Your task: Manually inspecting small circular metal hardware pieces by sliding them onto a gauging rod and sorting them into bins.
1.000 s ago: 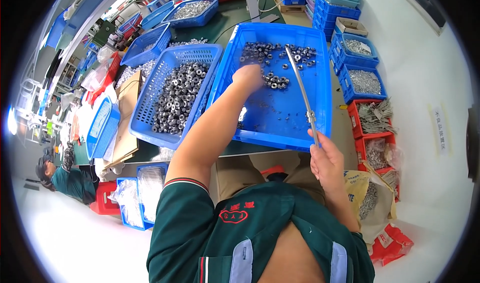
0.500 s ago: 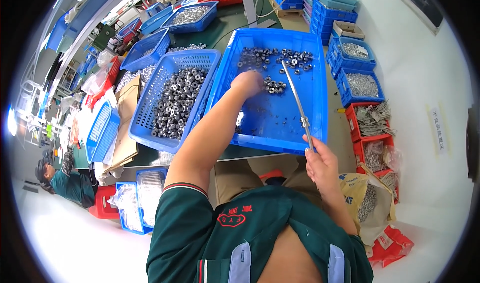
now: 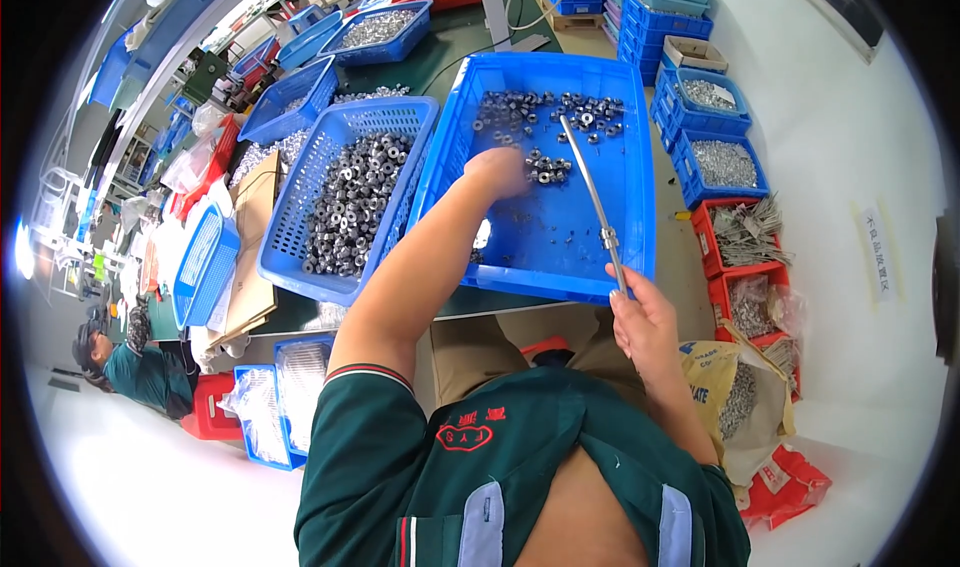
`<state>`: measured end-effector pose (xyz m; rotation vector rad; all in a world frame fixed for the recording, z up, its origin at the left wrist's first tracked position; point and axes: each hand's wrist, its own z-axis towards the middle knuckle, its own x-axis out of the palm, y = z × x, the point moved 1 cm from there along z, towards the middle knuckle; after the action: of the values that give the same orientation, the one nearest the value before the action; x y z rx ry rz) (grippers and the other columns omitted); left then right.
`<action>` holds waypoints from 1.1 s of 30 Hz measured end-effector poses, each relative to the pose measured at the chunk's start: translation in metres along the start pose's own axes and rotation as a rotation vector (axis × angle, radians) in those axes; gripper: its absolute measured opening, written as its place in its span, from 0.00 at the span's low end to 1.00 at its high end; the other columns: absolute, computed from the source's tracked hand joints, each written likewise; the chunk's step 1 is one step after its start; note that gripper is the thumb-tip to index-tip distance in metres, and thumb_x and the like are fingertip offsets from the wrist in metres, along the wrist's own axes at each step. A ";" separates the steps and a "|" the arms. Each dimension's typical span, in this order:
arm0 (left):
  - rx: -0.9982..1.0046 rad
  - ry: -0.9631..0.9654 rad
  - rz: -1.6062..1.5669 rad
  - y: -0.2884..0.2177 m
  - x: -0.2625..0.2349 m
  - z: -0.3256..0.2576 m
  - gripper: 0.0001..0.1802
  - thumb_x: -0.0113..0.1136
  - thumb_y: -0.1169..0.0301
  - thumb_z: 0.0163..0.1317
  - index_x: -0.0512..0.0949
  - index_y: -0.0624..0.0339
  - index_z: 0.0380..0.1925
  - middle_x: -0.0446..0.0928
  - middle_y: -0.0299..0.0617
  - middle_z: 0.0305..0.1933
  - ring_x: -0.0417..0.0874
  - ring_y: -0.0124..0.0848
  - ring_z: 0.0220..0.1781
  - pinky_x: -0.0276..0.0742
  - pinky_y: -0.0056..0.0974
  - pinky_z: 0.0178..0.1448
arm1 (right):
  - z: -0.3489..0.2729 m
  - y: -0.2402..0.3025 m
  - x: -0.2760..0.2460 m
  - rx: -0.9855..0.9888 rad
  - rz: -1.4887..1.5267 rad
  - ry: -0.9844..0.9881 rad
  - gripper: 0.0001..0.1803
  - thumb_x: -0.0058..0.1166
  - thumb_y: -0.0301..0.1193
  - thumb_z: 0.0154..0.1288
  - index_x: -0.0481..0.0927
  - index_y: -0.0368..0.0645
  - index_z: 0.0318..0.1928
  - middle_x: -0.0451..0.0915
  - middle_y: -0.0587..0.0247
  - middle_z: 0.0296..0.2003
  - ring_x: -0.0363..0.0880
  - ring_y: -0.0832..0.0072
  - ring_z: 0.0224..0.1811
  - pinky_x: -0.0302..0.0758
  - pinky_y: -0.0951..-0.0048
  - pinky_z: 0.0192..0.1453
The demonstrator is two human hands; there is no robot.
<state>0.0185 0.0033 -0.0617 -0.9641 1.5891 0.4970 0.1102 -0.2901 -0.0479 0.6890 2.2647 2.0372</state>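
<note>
My right hand (image 3: 645, 317) is closed on the lower end of a long thin metal rod (image 3: 587, 179), which slants up and left over a blue plastic tray (image 3: 642, 232). A small collar-like metal piece (image 3: 608, 239) sits on the rod just above my fingers. My left hand (image 3: 497, 174) is over the tray's left half, beside a small cluster of metal rings (image 3: 548, 170). Motion smears its fingers, so what they hold cannot be made out. More rings (image 3: 592, 114) lie in the far part of the tray, with dark bits scattered nearer.
Left of the tray stands a blue perforated basket (image 3: 428, 122) heaped with metal rings (image 3: 355, 207). Cardboard (image 3: 255, 247) and further baskets (image 3: 375, 32) are beyond it. Stacked blue bins (image 3: 720, 162) and red bins (image 3: 738, 237) line the right side. A person (image 3: 145, 372) is at far left.
My left hand stays over the same part of the tray, blurred in both frames. The rod and my right hand have barely shifted. The whole view has moved very slightly.
</note>
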 end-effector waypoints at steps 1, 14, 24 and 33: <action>0.003 0.003 0.000 -0.002 0.000 0.000 0.17 0.69 0.58 0.42 0.82 0.52 0.32 0.81 0.43 0.34 0.81 0.41 0.42 0.76 0.42 0.45 | 0.000 0.000 -0.001 0.001 0.000 -0.004 0.19 0.46 0.26 0.68 0.67 0.39 0.59 0.60 0.80 0.16 0.54 0.93 0.13 0.50 0.87 0.16; -0.006 0.061 0.076 -0.006 -0.001 -0.006 0.16 0.61 0.64 0.48 0.82 0.57 0.38 0.80 0.46 0.44 0.81 0.44 0.47 0.78 0.43 0.48 | -0.001 0.000 0.000 0.015 0.004 0.011 0.19 0.46 0.27 0.68 0.68 0.40 0.59 0.60 0.80 0.16 0.55 0.93 0.13 0.50 0.87 0.16; 0.135 0.026 0.070 0.004 -0.027 -0.007 0.18 0.59 0.62 0.47 0.81 0.60 0.36 0.80 0.50 0.38 0.82 0.45 0.40 0.78 0.43 0.46 | 0.001 0.003 0.001 0.023 0.022 0.032 0.20 0.47 0.27 0.68 0.67 0.40 0.59 0.61 0.79 0.17 0.55 0.93 0.14 0.51 0.87 0.17; 0.329 0.267 -1.793 0.026 -0.048 -0.019 0.11 0.56 0.75 0.61 0.75 0.67 0.43 0.79 0.42 0.39 0.81 0.31 0.38 0.79 0.33 0.42 | 0.000 0.000 -0.009 0.041 -0.008 0.106 0.20 0.48 0.27 0.67 0.68 0.39 0.58 0.62 0.79 0.17 0.56 0.92 0.15 0.52 0.87 0.17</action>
<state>-0.0128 0.0189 -0.0160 -1.7408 0.4550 -1.1141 0.1178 -0.2932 -0.0507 0.5866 2.3673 2.0772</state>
